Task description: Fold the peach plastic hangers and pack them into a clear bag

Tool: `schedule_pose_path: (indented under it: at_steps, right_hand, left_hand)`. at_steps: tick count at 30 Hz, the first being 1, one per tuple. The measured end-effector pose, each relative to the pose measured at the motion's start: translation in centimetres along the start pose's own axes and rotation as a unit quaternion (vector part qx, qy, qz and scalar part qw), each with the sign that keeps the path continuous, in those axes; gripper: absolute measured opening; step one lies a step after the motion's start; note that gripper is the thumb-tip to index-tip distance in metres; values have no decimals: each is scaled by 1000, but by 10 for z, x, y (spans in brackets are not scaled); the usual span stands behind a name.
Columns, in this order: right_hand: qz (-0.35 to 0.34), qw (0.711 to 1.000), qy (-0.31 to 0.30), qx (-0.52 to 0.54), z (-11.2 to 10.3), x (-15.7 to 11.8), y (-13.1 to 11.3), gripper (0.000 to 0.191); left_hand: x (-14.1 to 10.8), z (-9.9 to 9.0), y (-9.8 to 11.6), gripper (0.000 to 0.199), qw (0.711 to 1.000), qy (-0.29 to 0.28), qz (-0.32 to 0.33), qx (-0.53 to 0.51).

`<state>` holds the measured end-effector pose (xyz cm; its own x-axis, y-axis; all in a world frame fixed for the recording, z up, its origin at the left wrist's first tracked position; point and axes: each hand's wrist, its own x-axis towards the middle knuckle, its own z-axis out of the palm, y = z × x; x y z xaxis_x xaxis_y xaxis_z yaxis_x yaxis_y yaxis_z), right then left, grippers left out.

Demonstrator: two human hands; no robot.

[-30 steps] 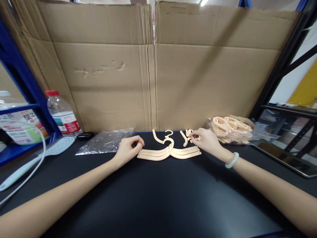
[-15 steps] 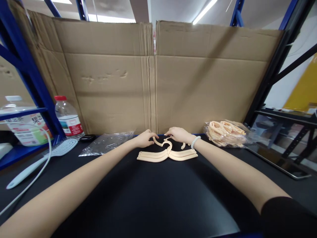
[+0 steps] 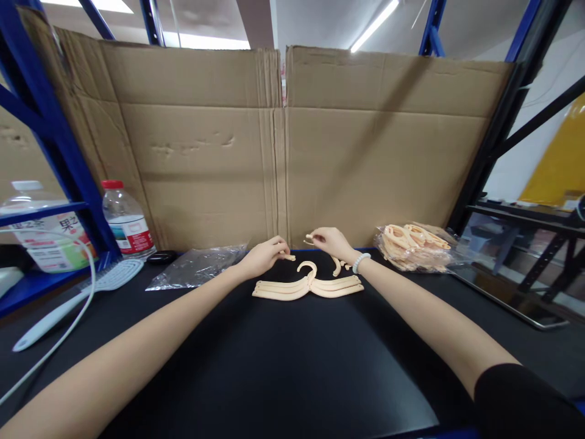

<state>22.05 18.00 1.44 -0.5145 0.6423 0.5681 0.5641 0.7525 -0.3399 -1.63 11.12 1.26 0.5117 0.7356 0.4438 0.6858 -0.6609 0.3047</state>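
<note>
My left hand (image 3: 267,255) is closed in a pinch on a beige hanger piece (image 3: 289,258), most of it hidden by the fingers. My right hand (image 3: 333,241), with a pale bead bracelet at the wrist, is raised a little off the table and pinches another small beige hanger piece (image 3: 309,238). Between and in front of both hands, a stack of beige folding clothes hangers (image 3: 286,289) lies flat, arms spread to both sides and hook pointing away from me. A curved beige piece (image 3: 337,266) and smaller bits (image 3: 345,266) rest on the table beside my right wrist.
A clear bag of beige hanger parts (image 3: 414,247) lies at the back right, near a dark tablet (image 3: 512,299). On the left are an empty-looking plastic bag (image 3: 196,266), a hairbrush (image 3: 109,274), a bottle (image 3: 128,222) and a cable (image 3: 91,268). Cardboard (image 3: 205,152) walls the back.
My right hand has lifted slightly with its small piece. The left hand's curved piece has turned and now shows only its end. The hanger stack stays put.
</note>
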Motion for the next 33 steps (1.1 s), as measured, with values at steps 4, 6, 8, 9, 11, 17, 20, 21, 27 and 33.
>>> schedule_pose_path:
  at_steps: [4, 6, 8, 9, 11, 17, 20, 21, 27, 33]
  right_hand:
    - [65, 986, 89, 122, -15, -18, -13, 44]
    - [81, 976, 98, 178, -21, -33, -27, 46]
    - [94, 965, 97, 227, -24, -50, -43, 44]
    - [103, 956, 95, 258, -24, -59, -52, 42]
    - [132, 917, 88, 366, -22, -76, -66, 35]
    - [145, 846, 38, 512, -10, -109, -83, 27]
    - [148, 839, 42, 522, -6, -113, -86, 29]
    - [149, 843, 45, 515, -5, -113, -87, 28]
    - [168, 840, 18, 516, 2, -115, -92, 25]
    - [191, 814, 22, 549, 5, -115, -86, 36]
  left_hand:
    - [-17, -10, 24, 21, 997, 50, -19, -48]
    - [-29, -12, 41, 18, 994, 66, -24, -79]
    - [-40, -12, 59, 18, 990, 73, -24, -116]
    - [-45, -10, 67, 18, 982, 77, -32, -169]
    - [-53, -3, 80, 19, 964, 101, -77, -233]
    - [-65, 25, 88, 25, 893, 96, -134, -420]
    - [-69, 31, 89, 36, 853, 98, -139, -493]
    - [-70, 32, 90, 39, 843, 111, -145, -505]
    - [-72, 32, 96, 38, 833, 150, -181, -501]
    - [-73, 30, 95, 11, 867, 130, -163, -453]
